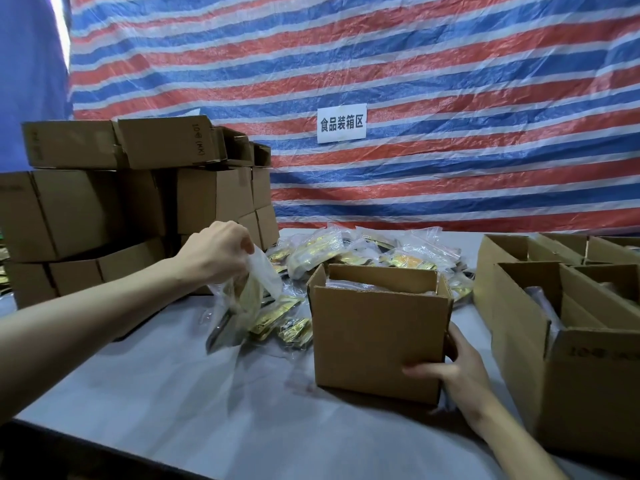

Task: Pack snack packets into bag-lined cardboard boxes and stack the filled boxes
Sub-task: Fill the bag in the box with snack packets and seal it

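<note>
Striped tarpaulin [433,81] behind bears a white sign [341,123] reading 食品装箱区; stacked boxes [104,206] far left of the open box [377,337] show "(KX)". Left of that box, the left hand [218,251] pinches a clear snack bag [242,299] over bare table [173,393]; the right hand [460,362] grips the box's near right corner

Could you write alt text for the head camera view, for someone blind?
A person's left hand holds up a clear bag of snack packets while the right hand grips an open cardboard box on a grey table. At left, closed boxes are stacked.
</note>
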Available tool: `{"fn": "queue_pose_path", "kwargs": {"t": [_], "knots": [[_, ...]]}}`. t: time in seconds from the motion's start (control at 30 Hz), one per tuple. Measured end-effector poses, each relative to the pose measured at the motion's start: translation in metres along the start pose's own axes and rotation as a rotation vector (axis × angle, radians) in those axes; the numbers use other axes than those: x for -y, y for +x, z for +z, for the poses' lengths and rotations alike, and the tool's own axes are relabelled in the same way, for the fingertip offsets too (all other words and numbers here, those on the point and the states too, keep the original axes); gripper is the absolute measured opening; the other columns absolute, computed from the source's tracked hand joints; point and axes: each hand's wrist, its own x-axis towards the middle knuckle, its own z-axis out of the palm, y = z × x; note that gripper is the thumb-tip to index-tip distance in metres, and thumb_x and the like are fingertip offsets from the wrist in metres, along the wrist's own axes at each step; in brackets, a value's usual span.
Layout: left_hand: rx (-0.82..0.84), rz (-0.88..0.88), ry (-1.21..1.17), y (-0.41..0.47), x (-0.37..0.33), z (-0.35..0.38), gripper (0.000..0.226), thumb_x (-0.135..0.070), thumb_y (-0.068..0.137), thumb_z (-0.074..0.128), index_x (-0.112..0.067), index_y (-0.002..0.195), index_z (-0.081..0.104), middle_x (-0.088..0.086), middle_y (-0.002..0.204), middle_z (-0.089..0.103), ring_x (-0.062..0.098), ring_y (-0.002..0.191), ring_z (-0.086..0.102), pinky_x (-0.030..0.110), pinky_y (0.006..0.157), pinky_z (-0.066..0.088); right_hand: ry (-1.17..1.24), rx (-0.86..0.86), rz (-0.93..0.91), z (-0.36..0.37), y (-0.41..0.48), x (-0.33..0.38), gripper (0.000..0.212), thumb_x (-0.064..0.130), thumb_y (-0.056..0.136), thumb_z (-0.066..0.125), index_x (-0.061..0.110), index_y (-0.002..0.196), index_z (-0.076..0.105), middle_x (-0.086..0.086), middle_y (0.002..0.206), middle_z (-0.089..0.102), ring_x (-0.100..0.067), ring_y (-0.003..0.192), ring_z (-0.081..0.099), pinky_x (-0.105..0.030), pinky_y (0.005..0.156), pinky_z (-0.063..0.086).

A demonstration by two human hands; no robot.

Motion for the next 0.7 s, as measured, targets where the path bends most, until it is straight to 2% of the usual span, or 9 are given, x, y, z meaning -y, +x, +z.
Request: {"fn": "queue_pose_path", "kwargs": {"t": [0.1,0.13,0.2,0.27,0.37,0.43,0.53,0.63,0.7], "knots": [[0.014,-0.011,-0.060,0.001,-0.001,-0.010,0.017,-0.010,0.081,0.072,-0.023,0.088,0.080,-0.002,0.095,0.073,0.023,0.095,0.068,0.037,0.078,0.058,-0.015,-0.018,-0.008,0.000,0.000,0.000,0.105,0.009,0.033,0.089,0.027,0.132,0.062,0.007,0.105,0.076,-0.025,0.107,0.069,-0.046,0.082,0.061],[0.048,-0.013,-0.103,0.003,0.000,-0.014,0.012,-0.011,0.081,0.076,-0.021,0.087,0.081,-0.002,0.091,0.074,0.021,0.091,0.070,0.039,0.078,0.060,-0.023,-0.020,-0.008,0.000,0.000,0.000,0.105,0.010,0.033,0.089,0.027,0.132,0.062,0.008,0.105,0.076,-0.023,0.107,0.069,-0.048,0.085,0.060],[0.124,-0.013,-0.165,0.006,0.001,-0.022,0.006,-0.013,0.081,0.081,-0.017,0.085,0.081,0.001,0.087,0.076,0.017,0.086,0.070,0.040,0.079,0.062,-0.034,-0.018,-0.010,0.000,0.001,-0.001,0.102,0.011,0.034,0.089,0.029,0.131,0.062,0.010,0.104,0.076,-0.021,0.107,0.068,-0.048,0.087,0.059],[0.121,-0.012,-0.184,0.009,0.001,-0.030,0.001,-0.016,0.085,0.079,-0.016,0.087,0.080,0.003,0.088,0.074,0.017,0.085,0.069,0.039,0.076,0.061,-0.034,-0.012,-0.018,-0.001,0.001,-0.002,0.102,0.011,0.033,0.090,0.030,0.130,0.063,0.010,0.105,0.076,-0.018,0.108,0.067,-0.042,0.088,0.057],[0.063,-0.028,-0.209,0.012,-0.003,-0.039,0.005,-0.016,0.093,0.071,-0.012,0.095,0.074,0.004,0.091,0.069,0.015,0.082,0.064,0.027,0.062,0.052,-0.032,0.002,-0.033,-0.002,0.002,-0.003,0.103,0.010,0.034,0.089,0.028,0.132,0.062,0.009,0.106,0.076,-0.016,0.111,0.065,-0.033,0.085,0.055],[0.061,-0.100,-0.322,0.013,-0.005,-0.043,0.007,-0.015,0.097,0.066,-0.009,0.096,0.070,0.004,0.087,0.069,0.015,0.077,0.066,0.023,0.053,0.052,-0.036,0.011,-0.045,-0.003,0.002,-0.003,0.103,0.011,0.034,0.087,0.026,0.133,0.062,0.008,0.108,0.075,-0.015,0.111,0.065,-0.029,0.082,0.053],[0.054,-0.217,-0.580,0.011,-0.012,-0.049,0.007,-0.015,0.101,0.062,-0.009,0.097,0.065,0.008,0.085,0.077,0.017,0.067,0.073,0.028,0.046,0.057,-0.052,0.056,-0.048,-0.003,0.001,-0.001,0.099,0.012,0.033,0.088,0.028,0.127,0.064,0.011,0.106,0.076,-0.004,0.103,0.067,-0.020,0.077,0.053],[0.011,-0.263,-0.778,0.007,-0.020,-0.059,0.011,-0.016,0.103,0.058,-0.006,0.103,0.062,0.011,0.088,0.077,0.025,0.067,0.075,0.033,0.049,0.062,-0.068,0.113,-0.054,-0.003,-0.001,0.000,0.096,0.020,0.030,0.091,0.030,0.121,0.065,0.011,0.104,0.076,-0.001,0.098,0.068,-0.014,0.074,0.052],[-0.041,-0.269,-0.891,0.009,-0.025,-0.064,0.012,-0.017,0.105,0.056,-0.006,0.107,0.061,0.014,0.091,0.076,0.030,0.072,0.076,0.038,0.055,0.064,-0.069,0.139,-0.051,-0.002,-0.001,0.001,0.096,0.028,0.028,0.092,0.031,0.121,0.065,0.011,0.106,0.076,-0.001,0.099,0.068,-0.021,0.080,0.052]]}}
